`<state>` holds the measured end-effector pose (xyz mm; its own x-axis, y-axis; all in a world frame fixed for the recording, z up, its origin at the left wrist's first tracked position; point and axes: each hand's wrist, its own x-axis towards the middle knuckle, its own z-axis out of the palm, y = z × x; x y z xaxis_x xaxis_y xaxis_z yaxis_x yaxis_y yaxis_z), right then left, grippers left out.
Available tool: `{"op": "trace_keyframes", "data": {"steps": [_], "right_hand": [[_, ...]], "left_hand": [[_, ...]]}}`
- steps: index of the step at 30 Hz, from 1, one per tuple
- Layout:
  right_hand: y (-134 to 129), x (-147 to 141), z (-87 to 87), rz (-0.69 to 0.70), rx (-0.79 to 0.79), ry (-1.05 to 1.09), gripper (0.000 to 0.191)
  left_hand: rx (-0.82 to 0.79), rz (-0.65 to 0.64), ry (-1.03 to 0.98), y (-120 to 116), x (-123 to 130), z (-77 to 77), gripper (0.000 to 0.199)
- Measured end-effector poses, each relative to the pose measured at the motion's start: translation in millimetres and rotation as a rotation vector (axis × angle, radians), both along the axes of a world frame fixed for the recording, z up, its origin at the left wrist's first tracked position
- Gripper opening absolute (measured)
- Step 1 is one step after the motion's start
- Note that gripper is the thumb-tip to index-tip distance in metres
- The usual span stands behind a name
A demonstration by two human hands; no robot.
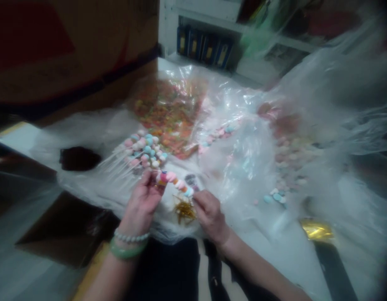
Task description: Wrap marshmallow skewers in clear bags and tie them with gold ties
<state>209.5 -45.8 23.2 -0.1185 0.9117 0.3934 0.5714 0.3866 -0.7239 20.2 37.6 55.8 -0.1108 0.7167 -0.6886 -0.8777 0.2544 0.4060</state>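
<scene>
Between my two hands stretches a candy skewer (180, 184) of pink, white, orange and blue pieces that look like marshmallows and gummies. My left hand (146, 194), wearing a beaded bracelet and a green bangle, pinches its left end. At the blue right end, my right hand (211, 214) closes its fingers on the skewer. Beneath it lies a small heap of gold twist ties (184, 210). Beyond my left hand, several finished-looking marshmallow skewers (146, 150) rest in a bunch, white sticks toward me. The picture is blurred, so small details are unclear.
A clear bag of orange and green gummies (171, 108) lies behind the skewers. Loose marshmallows (276, 196) and crumpled plastic sheeting (243, 154) spread to the right. A gold roll or packet (317, 230) sits near the right edge. A large cardboard box (86, 46) stands at the left.
</scene>
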Motion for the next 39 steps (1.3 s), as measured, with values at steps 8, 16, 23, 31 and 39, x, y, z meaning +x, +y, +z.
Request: {"op": "trace_keyframes", "data": {"steps": [8, 16, 23, 31, 39], "right_hand": [[-6.2, -0.8, 7.0, -0.014, 0.244, -0.394, 0.028], [5.2, 2.2, 4.0, 0.085, -0.161, 0.156, 0.019], [11.9, -0.7, 8.8, -0.002, -0.683, 0.536, 0.006], [14.8, -3.2, -4.4, -0.038, -1.130, 0.814, 0.017], [14.4, -9.2, -9.5, -0.081, -1.004, 0.787, 0.012]], "left_hand": [[0.161, 0.097, 0.266, -1.4, 8.8, -4.9, 0.011], [0.231, 0.009, 0.497, -6.4, 2.1, -25.2, 0.025], [0.214, 0.021, 0.550, -3.3, 1.2, -27.1, 0.023], [0.213, -0.086, 0.582, -13.1, 6.2, -34.7, 0.031], [0.241, -0.194, 0.495, -17.8, 14.3, -36.7, 0.035]]}}
